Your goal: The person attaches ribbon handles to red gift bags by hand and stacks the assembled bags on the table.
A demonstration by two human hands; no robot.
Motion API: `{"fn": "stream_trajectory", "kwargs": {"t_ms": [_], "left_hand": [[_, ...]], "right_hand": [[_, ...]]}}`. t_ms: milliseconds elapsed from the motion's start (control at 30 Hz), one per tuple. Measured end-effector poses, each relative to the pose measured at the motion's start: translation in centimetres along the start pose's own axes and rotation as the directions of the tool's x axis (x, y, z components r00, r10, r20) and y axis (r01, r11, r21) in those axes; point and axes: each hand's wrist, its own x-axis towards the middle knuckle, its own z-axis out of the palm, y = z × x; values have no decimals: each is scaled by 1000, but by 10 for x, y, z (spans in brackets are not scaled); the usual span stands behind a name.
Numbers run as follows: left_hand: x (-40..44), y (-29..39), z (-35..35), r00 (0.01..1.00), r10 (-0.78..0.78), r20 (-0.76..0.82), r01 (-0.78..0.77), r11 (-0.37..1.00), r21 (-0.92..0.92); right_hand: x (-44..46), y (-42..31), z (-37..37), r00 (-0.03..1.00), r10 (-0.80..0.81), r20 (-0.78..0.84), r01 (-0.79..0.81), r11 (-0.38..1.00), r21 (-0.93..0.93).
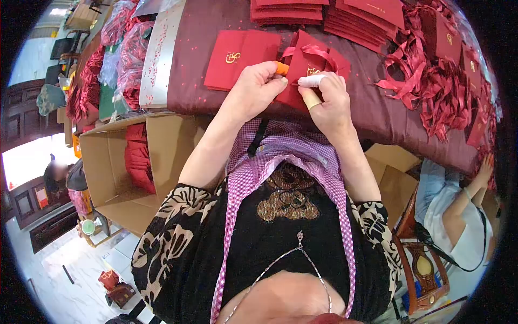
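Note:
A small red gift bag point(302, 46) with gold lettering and a red ribbon point(319, 54) at its top lies before me at the table's near edge. My left hand point(259, 89), an orange cover on its index finger, is curled at the bag's left side with thumb and index closed on its edge. My right hand point(328, 100), with white and yellowish wraps on its fingers, pinches the bag's lower right part. Just left of it is a flat stack of red bags point(243, 56) with the same gold letters.
More red bag stacks point(288, 12) stand at the back. Loose red ribbons point(442, 108) heap at right beside finished-looking bags point(449, 40). An open cardboard box point(172, 143) with red bags inside is below left. Another person's arm point(480, 178) reaches in at far right.

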Motion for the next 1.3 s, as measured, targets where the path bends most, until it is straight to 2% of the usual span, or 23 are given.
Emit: {"fn": "stream_trajectory", "kwargs": {"t_ms": [100, 433, 900, 1000, 1067, 1100, 1167, 1300], "left_hand": [[0, 1, 2, 997, 76, -14, -75, 995, 61], [-1, 3, 3, 998, 54, -36, -52, 998, 46], [1, -4, 4, 990, 131, -57, -125, 987, 100], [1, -3, 4, 988, 147, -46, -138, 978, 154], [1, -5, 5, 983, 175, -50, -165, 975, 150], [1, -6, 6, 978, 201, -54, -192, 971, 145], [1, -7, 6, 981, 189, -47, -176, 964, 200], [0, -3, 12, 971, 229, -71, -199, 933, 299]], "right_hand": [[2, 0, 1, 1000, -5, -10, 5, 1000, -2], [6, -2, -3, 998, -66, 18, 67, 996, -59], [7, -4, -3, 996, -83, 39, 86, 990, -107], [9, -5, -5, 993, -101, 67, 110, 983, -148], [11, -9, -6, 981, -156, 116, 182, 947, -264], [12, -11, -6, 981, -157, 116, 182, 947, -264], [15, -16, -6, 959, -221, 177, 275, 874, -401], [20, -30, -9, 935, -229, 273, 342, 789, -510]]}}
